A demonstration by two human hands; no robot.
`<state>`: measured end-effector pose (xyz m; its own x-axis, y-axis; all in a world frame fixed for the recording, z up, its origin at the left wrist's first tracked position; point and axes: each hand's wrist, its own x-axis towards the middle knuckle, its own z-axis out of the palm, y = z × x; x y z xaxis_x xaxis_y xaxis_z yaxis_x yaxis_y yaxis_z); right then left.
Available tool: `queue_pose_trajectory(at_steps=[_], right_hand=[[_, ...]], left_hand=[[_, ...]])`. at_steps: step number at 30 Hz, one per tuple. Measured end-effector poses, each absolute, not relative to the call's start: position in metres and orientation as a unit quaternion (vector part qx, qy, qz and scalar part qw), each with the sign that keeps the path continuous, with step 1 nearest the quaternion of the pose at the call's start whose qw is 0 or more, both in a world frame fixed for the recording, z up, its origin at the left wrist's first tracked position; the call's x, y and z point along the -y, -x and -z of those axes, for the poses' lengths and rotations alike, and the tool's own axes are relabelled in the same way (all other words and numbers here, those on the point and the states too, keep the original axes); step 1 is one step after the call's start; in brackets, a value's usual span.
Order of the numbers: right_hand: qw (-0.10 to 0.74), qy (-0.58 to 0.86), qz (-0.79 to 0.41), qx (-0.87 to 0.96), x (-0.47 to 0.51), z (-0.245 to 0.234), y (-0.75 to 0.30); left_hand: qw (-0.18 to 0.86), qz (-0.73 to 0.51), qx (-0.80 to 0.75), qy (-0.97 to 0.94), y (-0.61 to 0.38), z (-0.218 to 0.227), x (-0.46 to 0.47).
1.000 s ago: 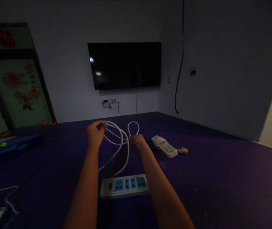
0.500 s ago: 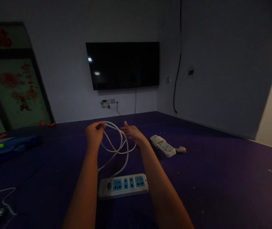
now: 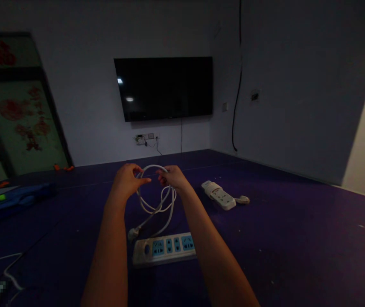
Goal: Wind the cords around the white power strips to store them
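Observation:
A white power cord (image 3: 153, 166) is gathered in loops above the floor. My right hand (image 3: 173, 177) is closed on the loops at their right side. At their left side is my left hand (image 3: 127, 181), its thumb stretched out apart from the curled fingers, with the cord passing beside the fingertips. Below the hands lies a white power strip (image 3: 164, 249) with blue sockets, its right end hidden by my right forearm. The cord's plug (image 3: 133, 233) rests by the strip's left end.
Another white power strip (image 3: 225, 199), its cord wrapped around it, lies on the purple floor (image 3: 297, 238) to the right. Blue cloth (image 3: 31, 196) lies at the left, with a white cable (image 3: 9, 270) nearer. A television (image 3: 166, 87) hangs on the far wall.
My right hand has gone from spread fingers to closed on the cord loops. My left hand has loosened, its thumb now apart. The loops are smaller and the plug has come into view.

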<state>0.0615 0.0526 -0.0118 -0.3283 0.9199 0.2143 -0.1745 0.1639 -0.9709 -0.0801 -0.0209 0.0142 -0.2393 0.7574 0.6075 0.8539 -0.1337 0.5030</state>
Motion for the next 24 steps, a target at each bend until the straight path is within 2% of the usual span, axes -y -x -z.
queue_pose_trajectory(at_steps=[5, 8, 11, 14, 19, 21, 24], right_hand=[[0.534, 0.317, -0.604, 0.500, -0.057, 0.013, -0.062], [0.542, 0.307, -0.611, 0.489, -0.058, 0.012, -0.063], [0.545, 0.298, -0.617, 0.483, -0.057, 0.010, -0.066], [0.547, 0.269, -0.647, 0.459, -0.056, 0.008, -0.071], [0.547, 0.279, -0.672, 0.413, -0.058, 0.009, -0.077], [0.551, 0.309, -0.640, 0.437, -0.062, 0.013, -0.078], [0.522, 0.398, -0.516, 0.550, -0.072, 0.021, -0.079]], left_hand=[[-0.149, 0.305, 0.637, 0.692, 0.061, -0.001, 0.016], [-0.207, 0.232, 0.647, 0.696, 0.048, 0.013, 0.005], [-0.230, 0.213, 0.648, 0.694, 0.045, 0.018, 0.001], [-0.227, 0.238, 0.651, 0.685, 0.057, 0.013, 0.005], [-0.180, 0.379, 0.673, 0.609, 0.091, 0.002, 0.009], [-0.128, 0.443, 0.691, 0.556, 0.103, 0.000, 0.009], [-0.024, 0.544, 0.689, 0.478, 0.116, -0.002, 0.009]])
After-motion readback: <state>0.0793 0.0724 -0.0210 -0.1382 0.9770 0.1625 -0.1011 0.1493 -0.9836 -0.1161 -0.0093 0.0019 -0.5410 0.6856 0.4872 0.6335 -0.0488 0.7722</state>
